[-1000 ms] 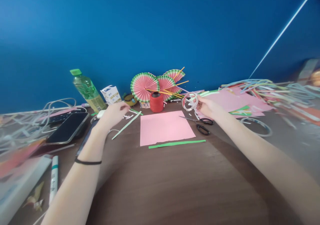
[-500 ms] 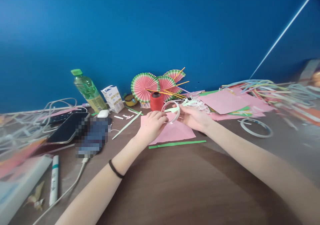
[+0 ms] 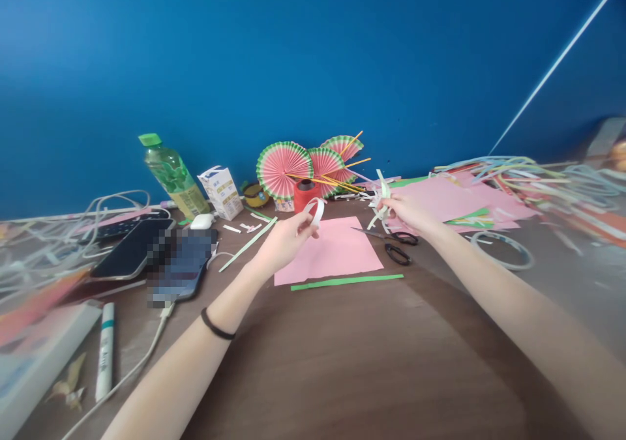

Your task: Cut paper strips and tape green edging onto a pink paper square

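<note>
My left hand [image 3: 286,241] grips a narrow white roll of tape [image 3: 317,212], tilted on edge above the pink paper sheet [image 3: 325,254]. My right hand [image 3: 405,210], further right, pinches a pale green-white strip [image 3: 383,186] over a heap of white scraps [image 3: 374,199]. Below that hand lie scissors with black handles [image 3: 398,252], their blades partly over the pink sheet. Along the sheet's near edge runs a green paper strip [image 3: 347,282]. A red spool of thread [image 3: 303,195] stands just behind the tape roll.
Pleated pink-and-green paper fans [image 3: 283,169] lean at the wall. To the left are a green bottle [image 3: 171,176], a small carton [image 3: 221,192], phones [image 3: 134,248] and a marker [image 3: 105,352]. More pink paper [image 3: 440,197] and another tape roll [image 3: 501,249] lie right.
My hands have drawn apart: the left moved slightly left with the tape roll, the right moved right with the pale strip. The scissors on the table have come into sight.
</note>
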A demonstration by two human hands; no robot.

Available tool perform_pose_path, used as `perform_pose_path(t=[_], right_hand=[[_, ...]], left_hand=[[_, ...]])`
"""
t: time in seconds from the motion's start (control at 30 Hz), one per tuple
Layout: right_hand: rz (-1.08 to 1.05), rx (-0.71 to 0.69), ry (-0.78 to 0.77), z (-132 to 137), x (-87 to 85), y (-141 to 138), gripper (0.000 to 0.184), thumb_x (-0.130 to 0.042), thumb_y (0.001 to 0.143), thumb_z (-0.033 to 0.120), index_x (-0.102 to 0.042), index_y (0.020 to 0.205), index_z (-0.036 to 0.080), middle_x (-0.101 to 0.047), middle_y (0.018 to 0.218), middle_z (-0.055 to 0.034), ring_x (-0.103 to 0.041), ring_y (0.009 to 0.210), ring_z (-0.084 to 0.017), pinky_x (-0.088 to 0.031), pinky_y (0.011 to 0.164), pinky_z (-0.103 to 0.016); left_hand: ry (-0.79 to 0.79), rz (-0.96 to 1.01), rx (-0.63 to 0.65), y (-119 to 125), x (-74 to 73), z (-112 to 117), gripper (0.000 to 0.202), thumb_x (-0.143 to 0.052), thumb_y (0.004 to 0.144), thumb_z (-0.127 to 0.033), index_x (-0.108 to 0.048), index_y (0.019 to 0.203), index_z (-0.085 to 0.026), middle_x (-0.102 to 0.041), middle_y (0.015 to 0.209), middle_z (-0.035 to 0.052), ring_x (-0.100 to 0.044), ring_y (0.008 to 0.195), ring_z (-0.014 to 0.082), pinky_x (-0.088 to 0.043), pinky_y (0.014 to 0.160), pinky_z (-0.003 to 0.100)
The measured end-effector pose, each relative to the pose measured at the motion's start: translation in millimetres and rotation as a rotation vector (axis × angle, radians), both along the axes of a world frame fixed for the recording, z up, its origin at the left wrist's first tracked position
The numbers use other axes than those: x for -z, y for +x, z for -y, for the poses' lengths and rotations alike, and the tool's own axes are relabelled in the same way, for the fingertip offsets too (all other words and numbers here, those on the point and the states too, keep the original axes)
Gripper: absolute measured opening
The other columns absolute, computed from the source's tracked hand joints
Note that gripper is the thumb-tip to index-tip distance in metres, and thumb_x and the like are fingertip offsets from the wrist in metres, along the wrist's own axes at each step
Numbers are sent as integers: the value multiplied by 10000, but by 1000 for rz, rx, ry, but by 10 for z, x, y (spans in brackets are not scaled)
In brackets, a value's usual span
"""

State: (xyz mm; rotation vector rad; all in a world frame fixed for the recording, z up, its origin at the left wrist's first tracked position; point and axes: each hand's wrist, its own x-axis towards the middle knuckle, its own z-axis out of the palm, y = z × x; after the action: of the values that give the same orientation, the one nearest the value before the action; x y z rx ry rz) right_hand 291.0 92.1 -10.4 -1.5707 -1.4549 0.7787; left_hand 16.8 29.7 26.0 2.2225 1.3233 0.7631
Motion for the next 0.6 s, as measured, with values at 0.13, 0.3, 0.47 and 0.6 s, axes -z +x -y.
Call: perform_pose_path(t=[0.13,0.3,0.47,0.6], right_hand=[[79,-2,56,-25,69,28,183,-580,658,238,-570,825,162,-589,727,-46,-553,663,-185,-449,640,-322],[358,241,437,22,51,-28,634,-573,634,197,-395,1237,112,-451,1186,-186,-422,1127,-322,-347,915,-482],[494,-5,651,241,-121,-324,152,-490,759,222,-611,843,187,-558,1047,-112,-474,1050,-269,-341,926,-449],[346,-250,515,477,-232,-584,147,-456,801,228,-597,792,188,-635,891,-61,-554,892,-210,-402,831,-370]], left_hand=[[-117,123,33,12,-24,20,178,-414,847,-315,-544,805,-201,-685,849,-4,-574,821,148,-382,771,271],[-198,224,58,38,-47,31,165,-435,826,-293,-551,795,-179,-678,816,17,-581,764,135,-404,724,255],[-242,317,89,70,5,24,172,-445,830,-312,-541,829,-169,-682,781,26,-590,733,130,-419,709,257],[-272,366,118,111,40,40,170,-444,835,-309,-529,832,-161,-684,765,39,-596,706,133,-427,687,263]])
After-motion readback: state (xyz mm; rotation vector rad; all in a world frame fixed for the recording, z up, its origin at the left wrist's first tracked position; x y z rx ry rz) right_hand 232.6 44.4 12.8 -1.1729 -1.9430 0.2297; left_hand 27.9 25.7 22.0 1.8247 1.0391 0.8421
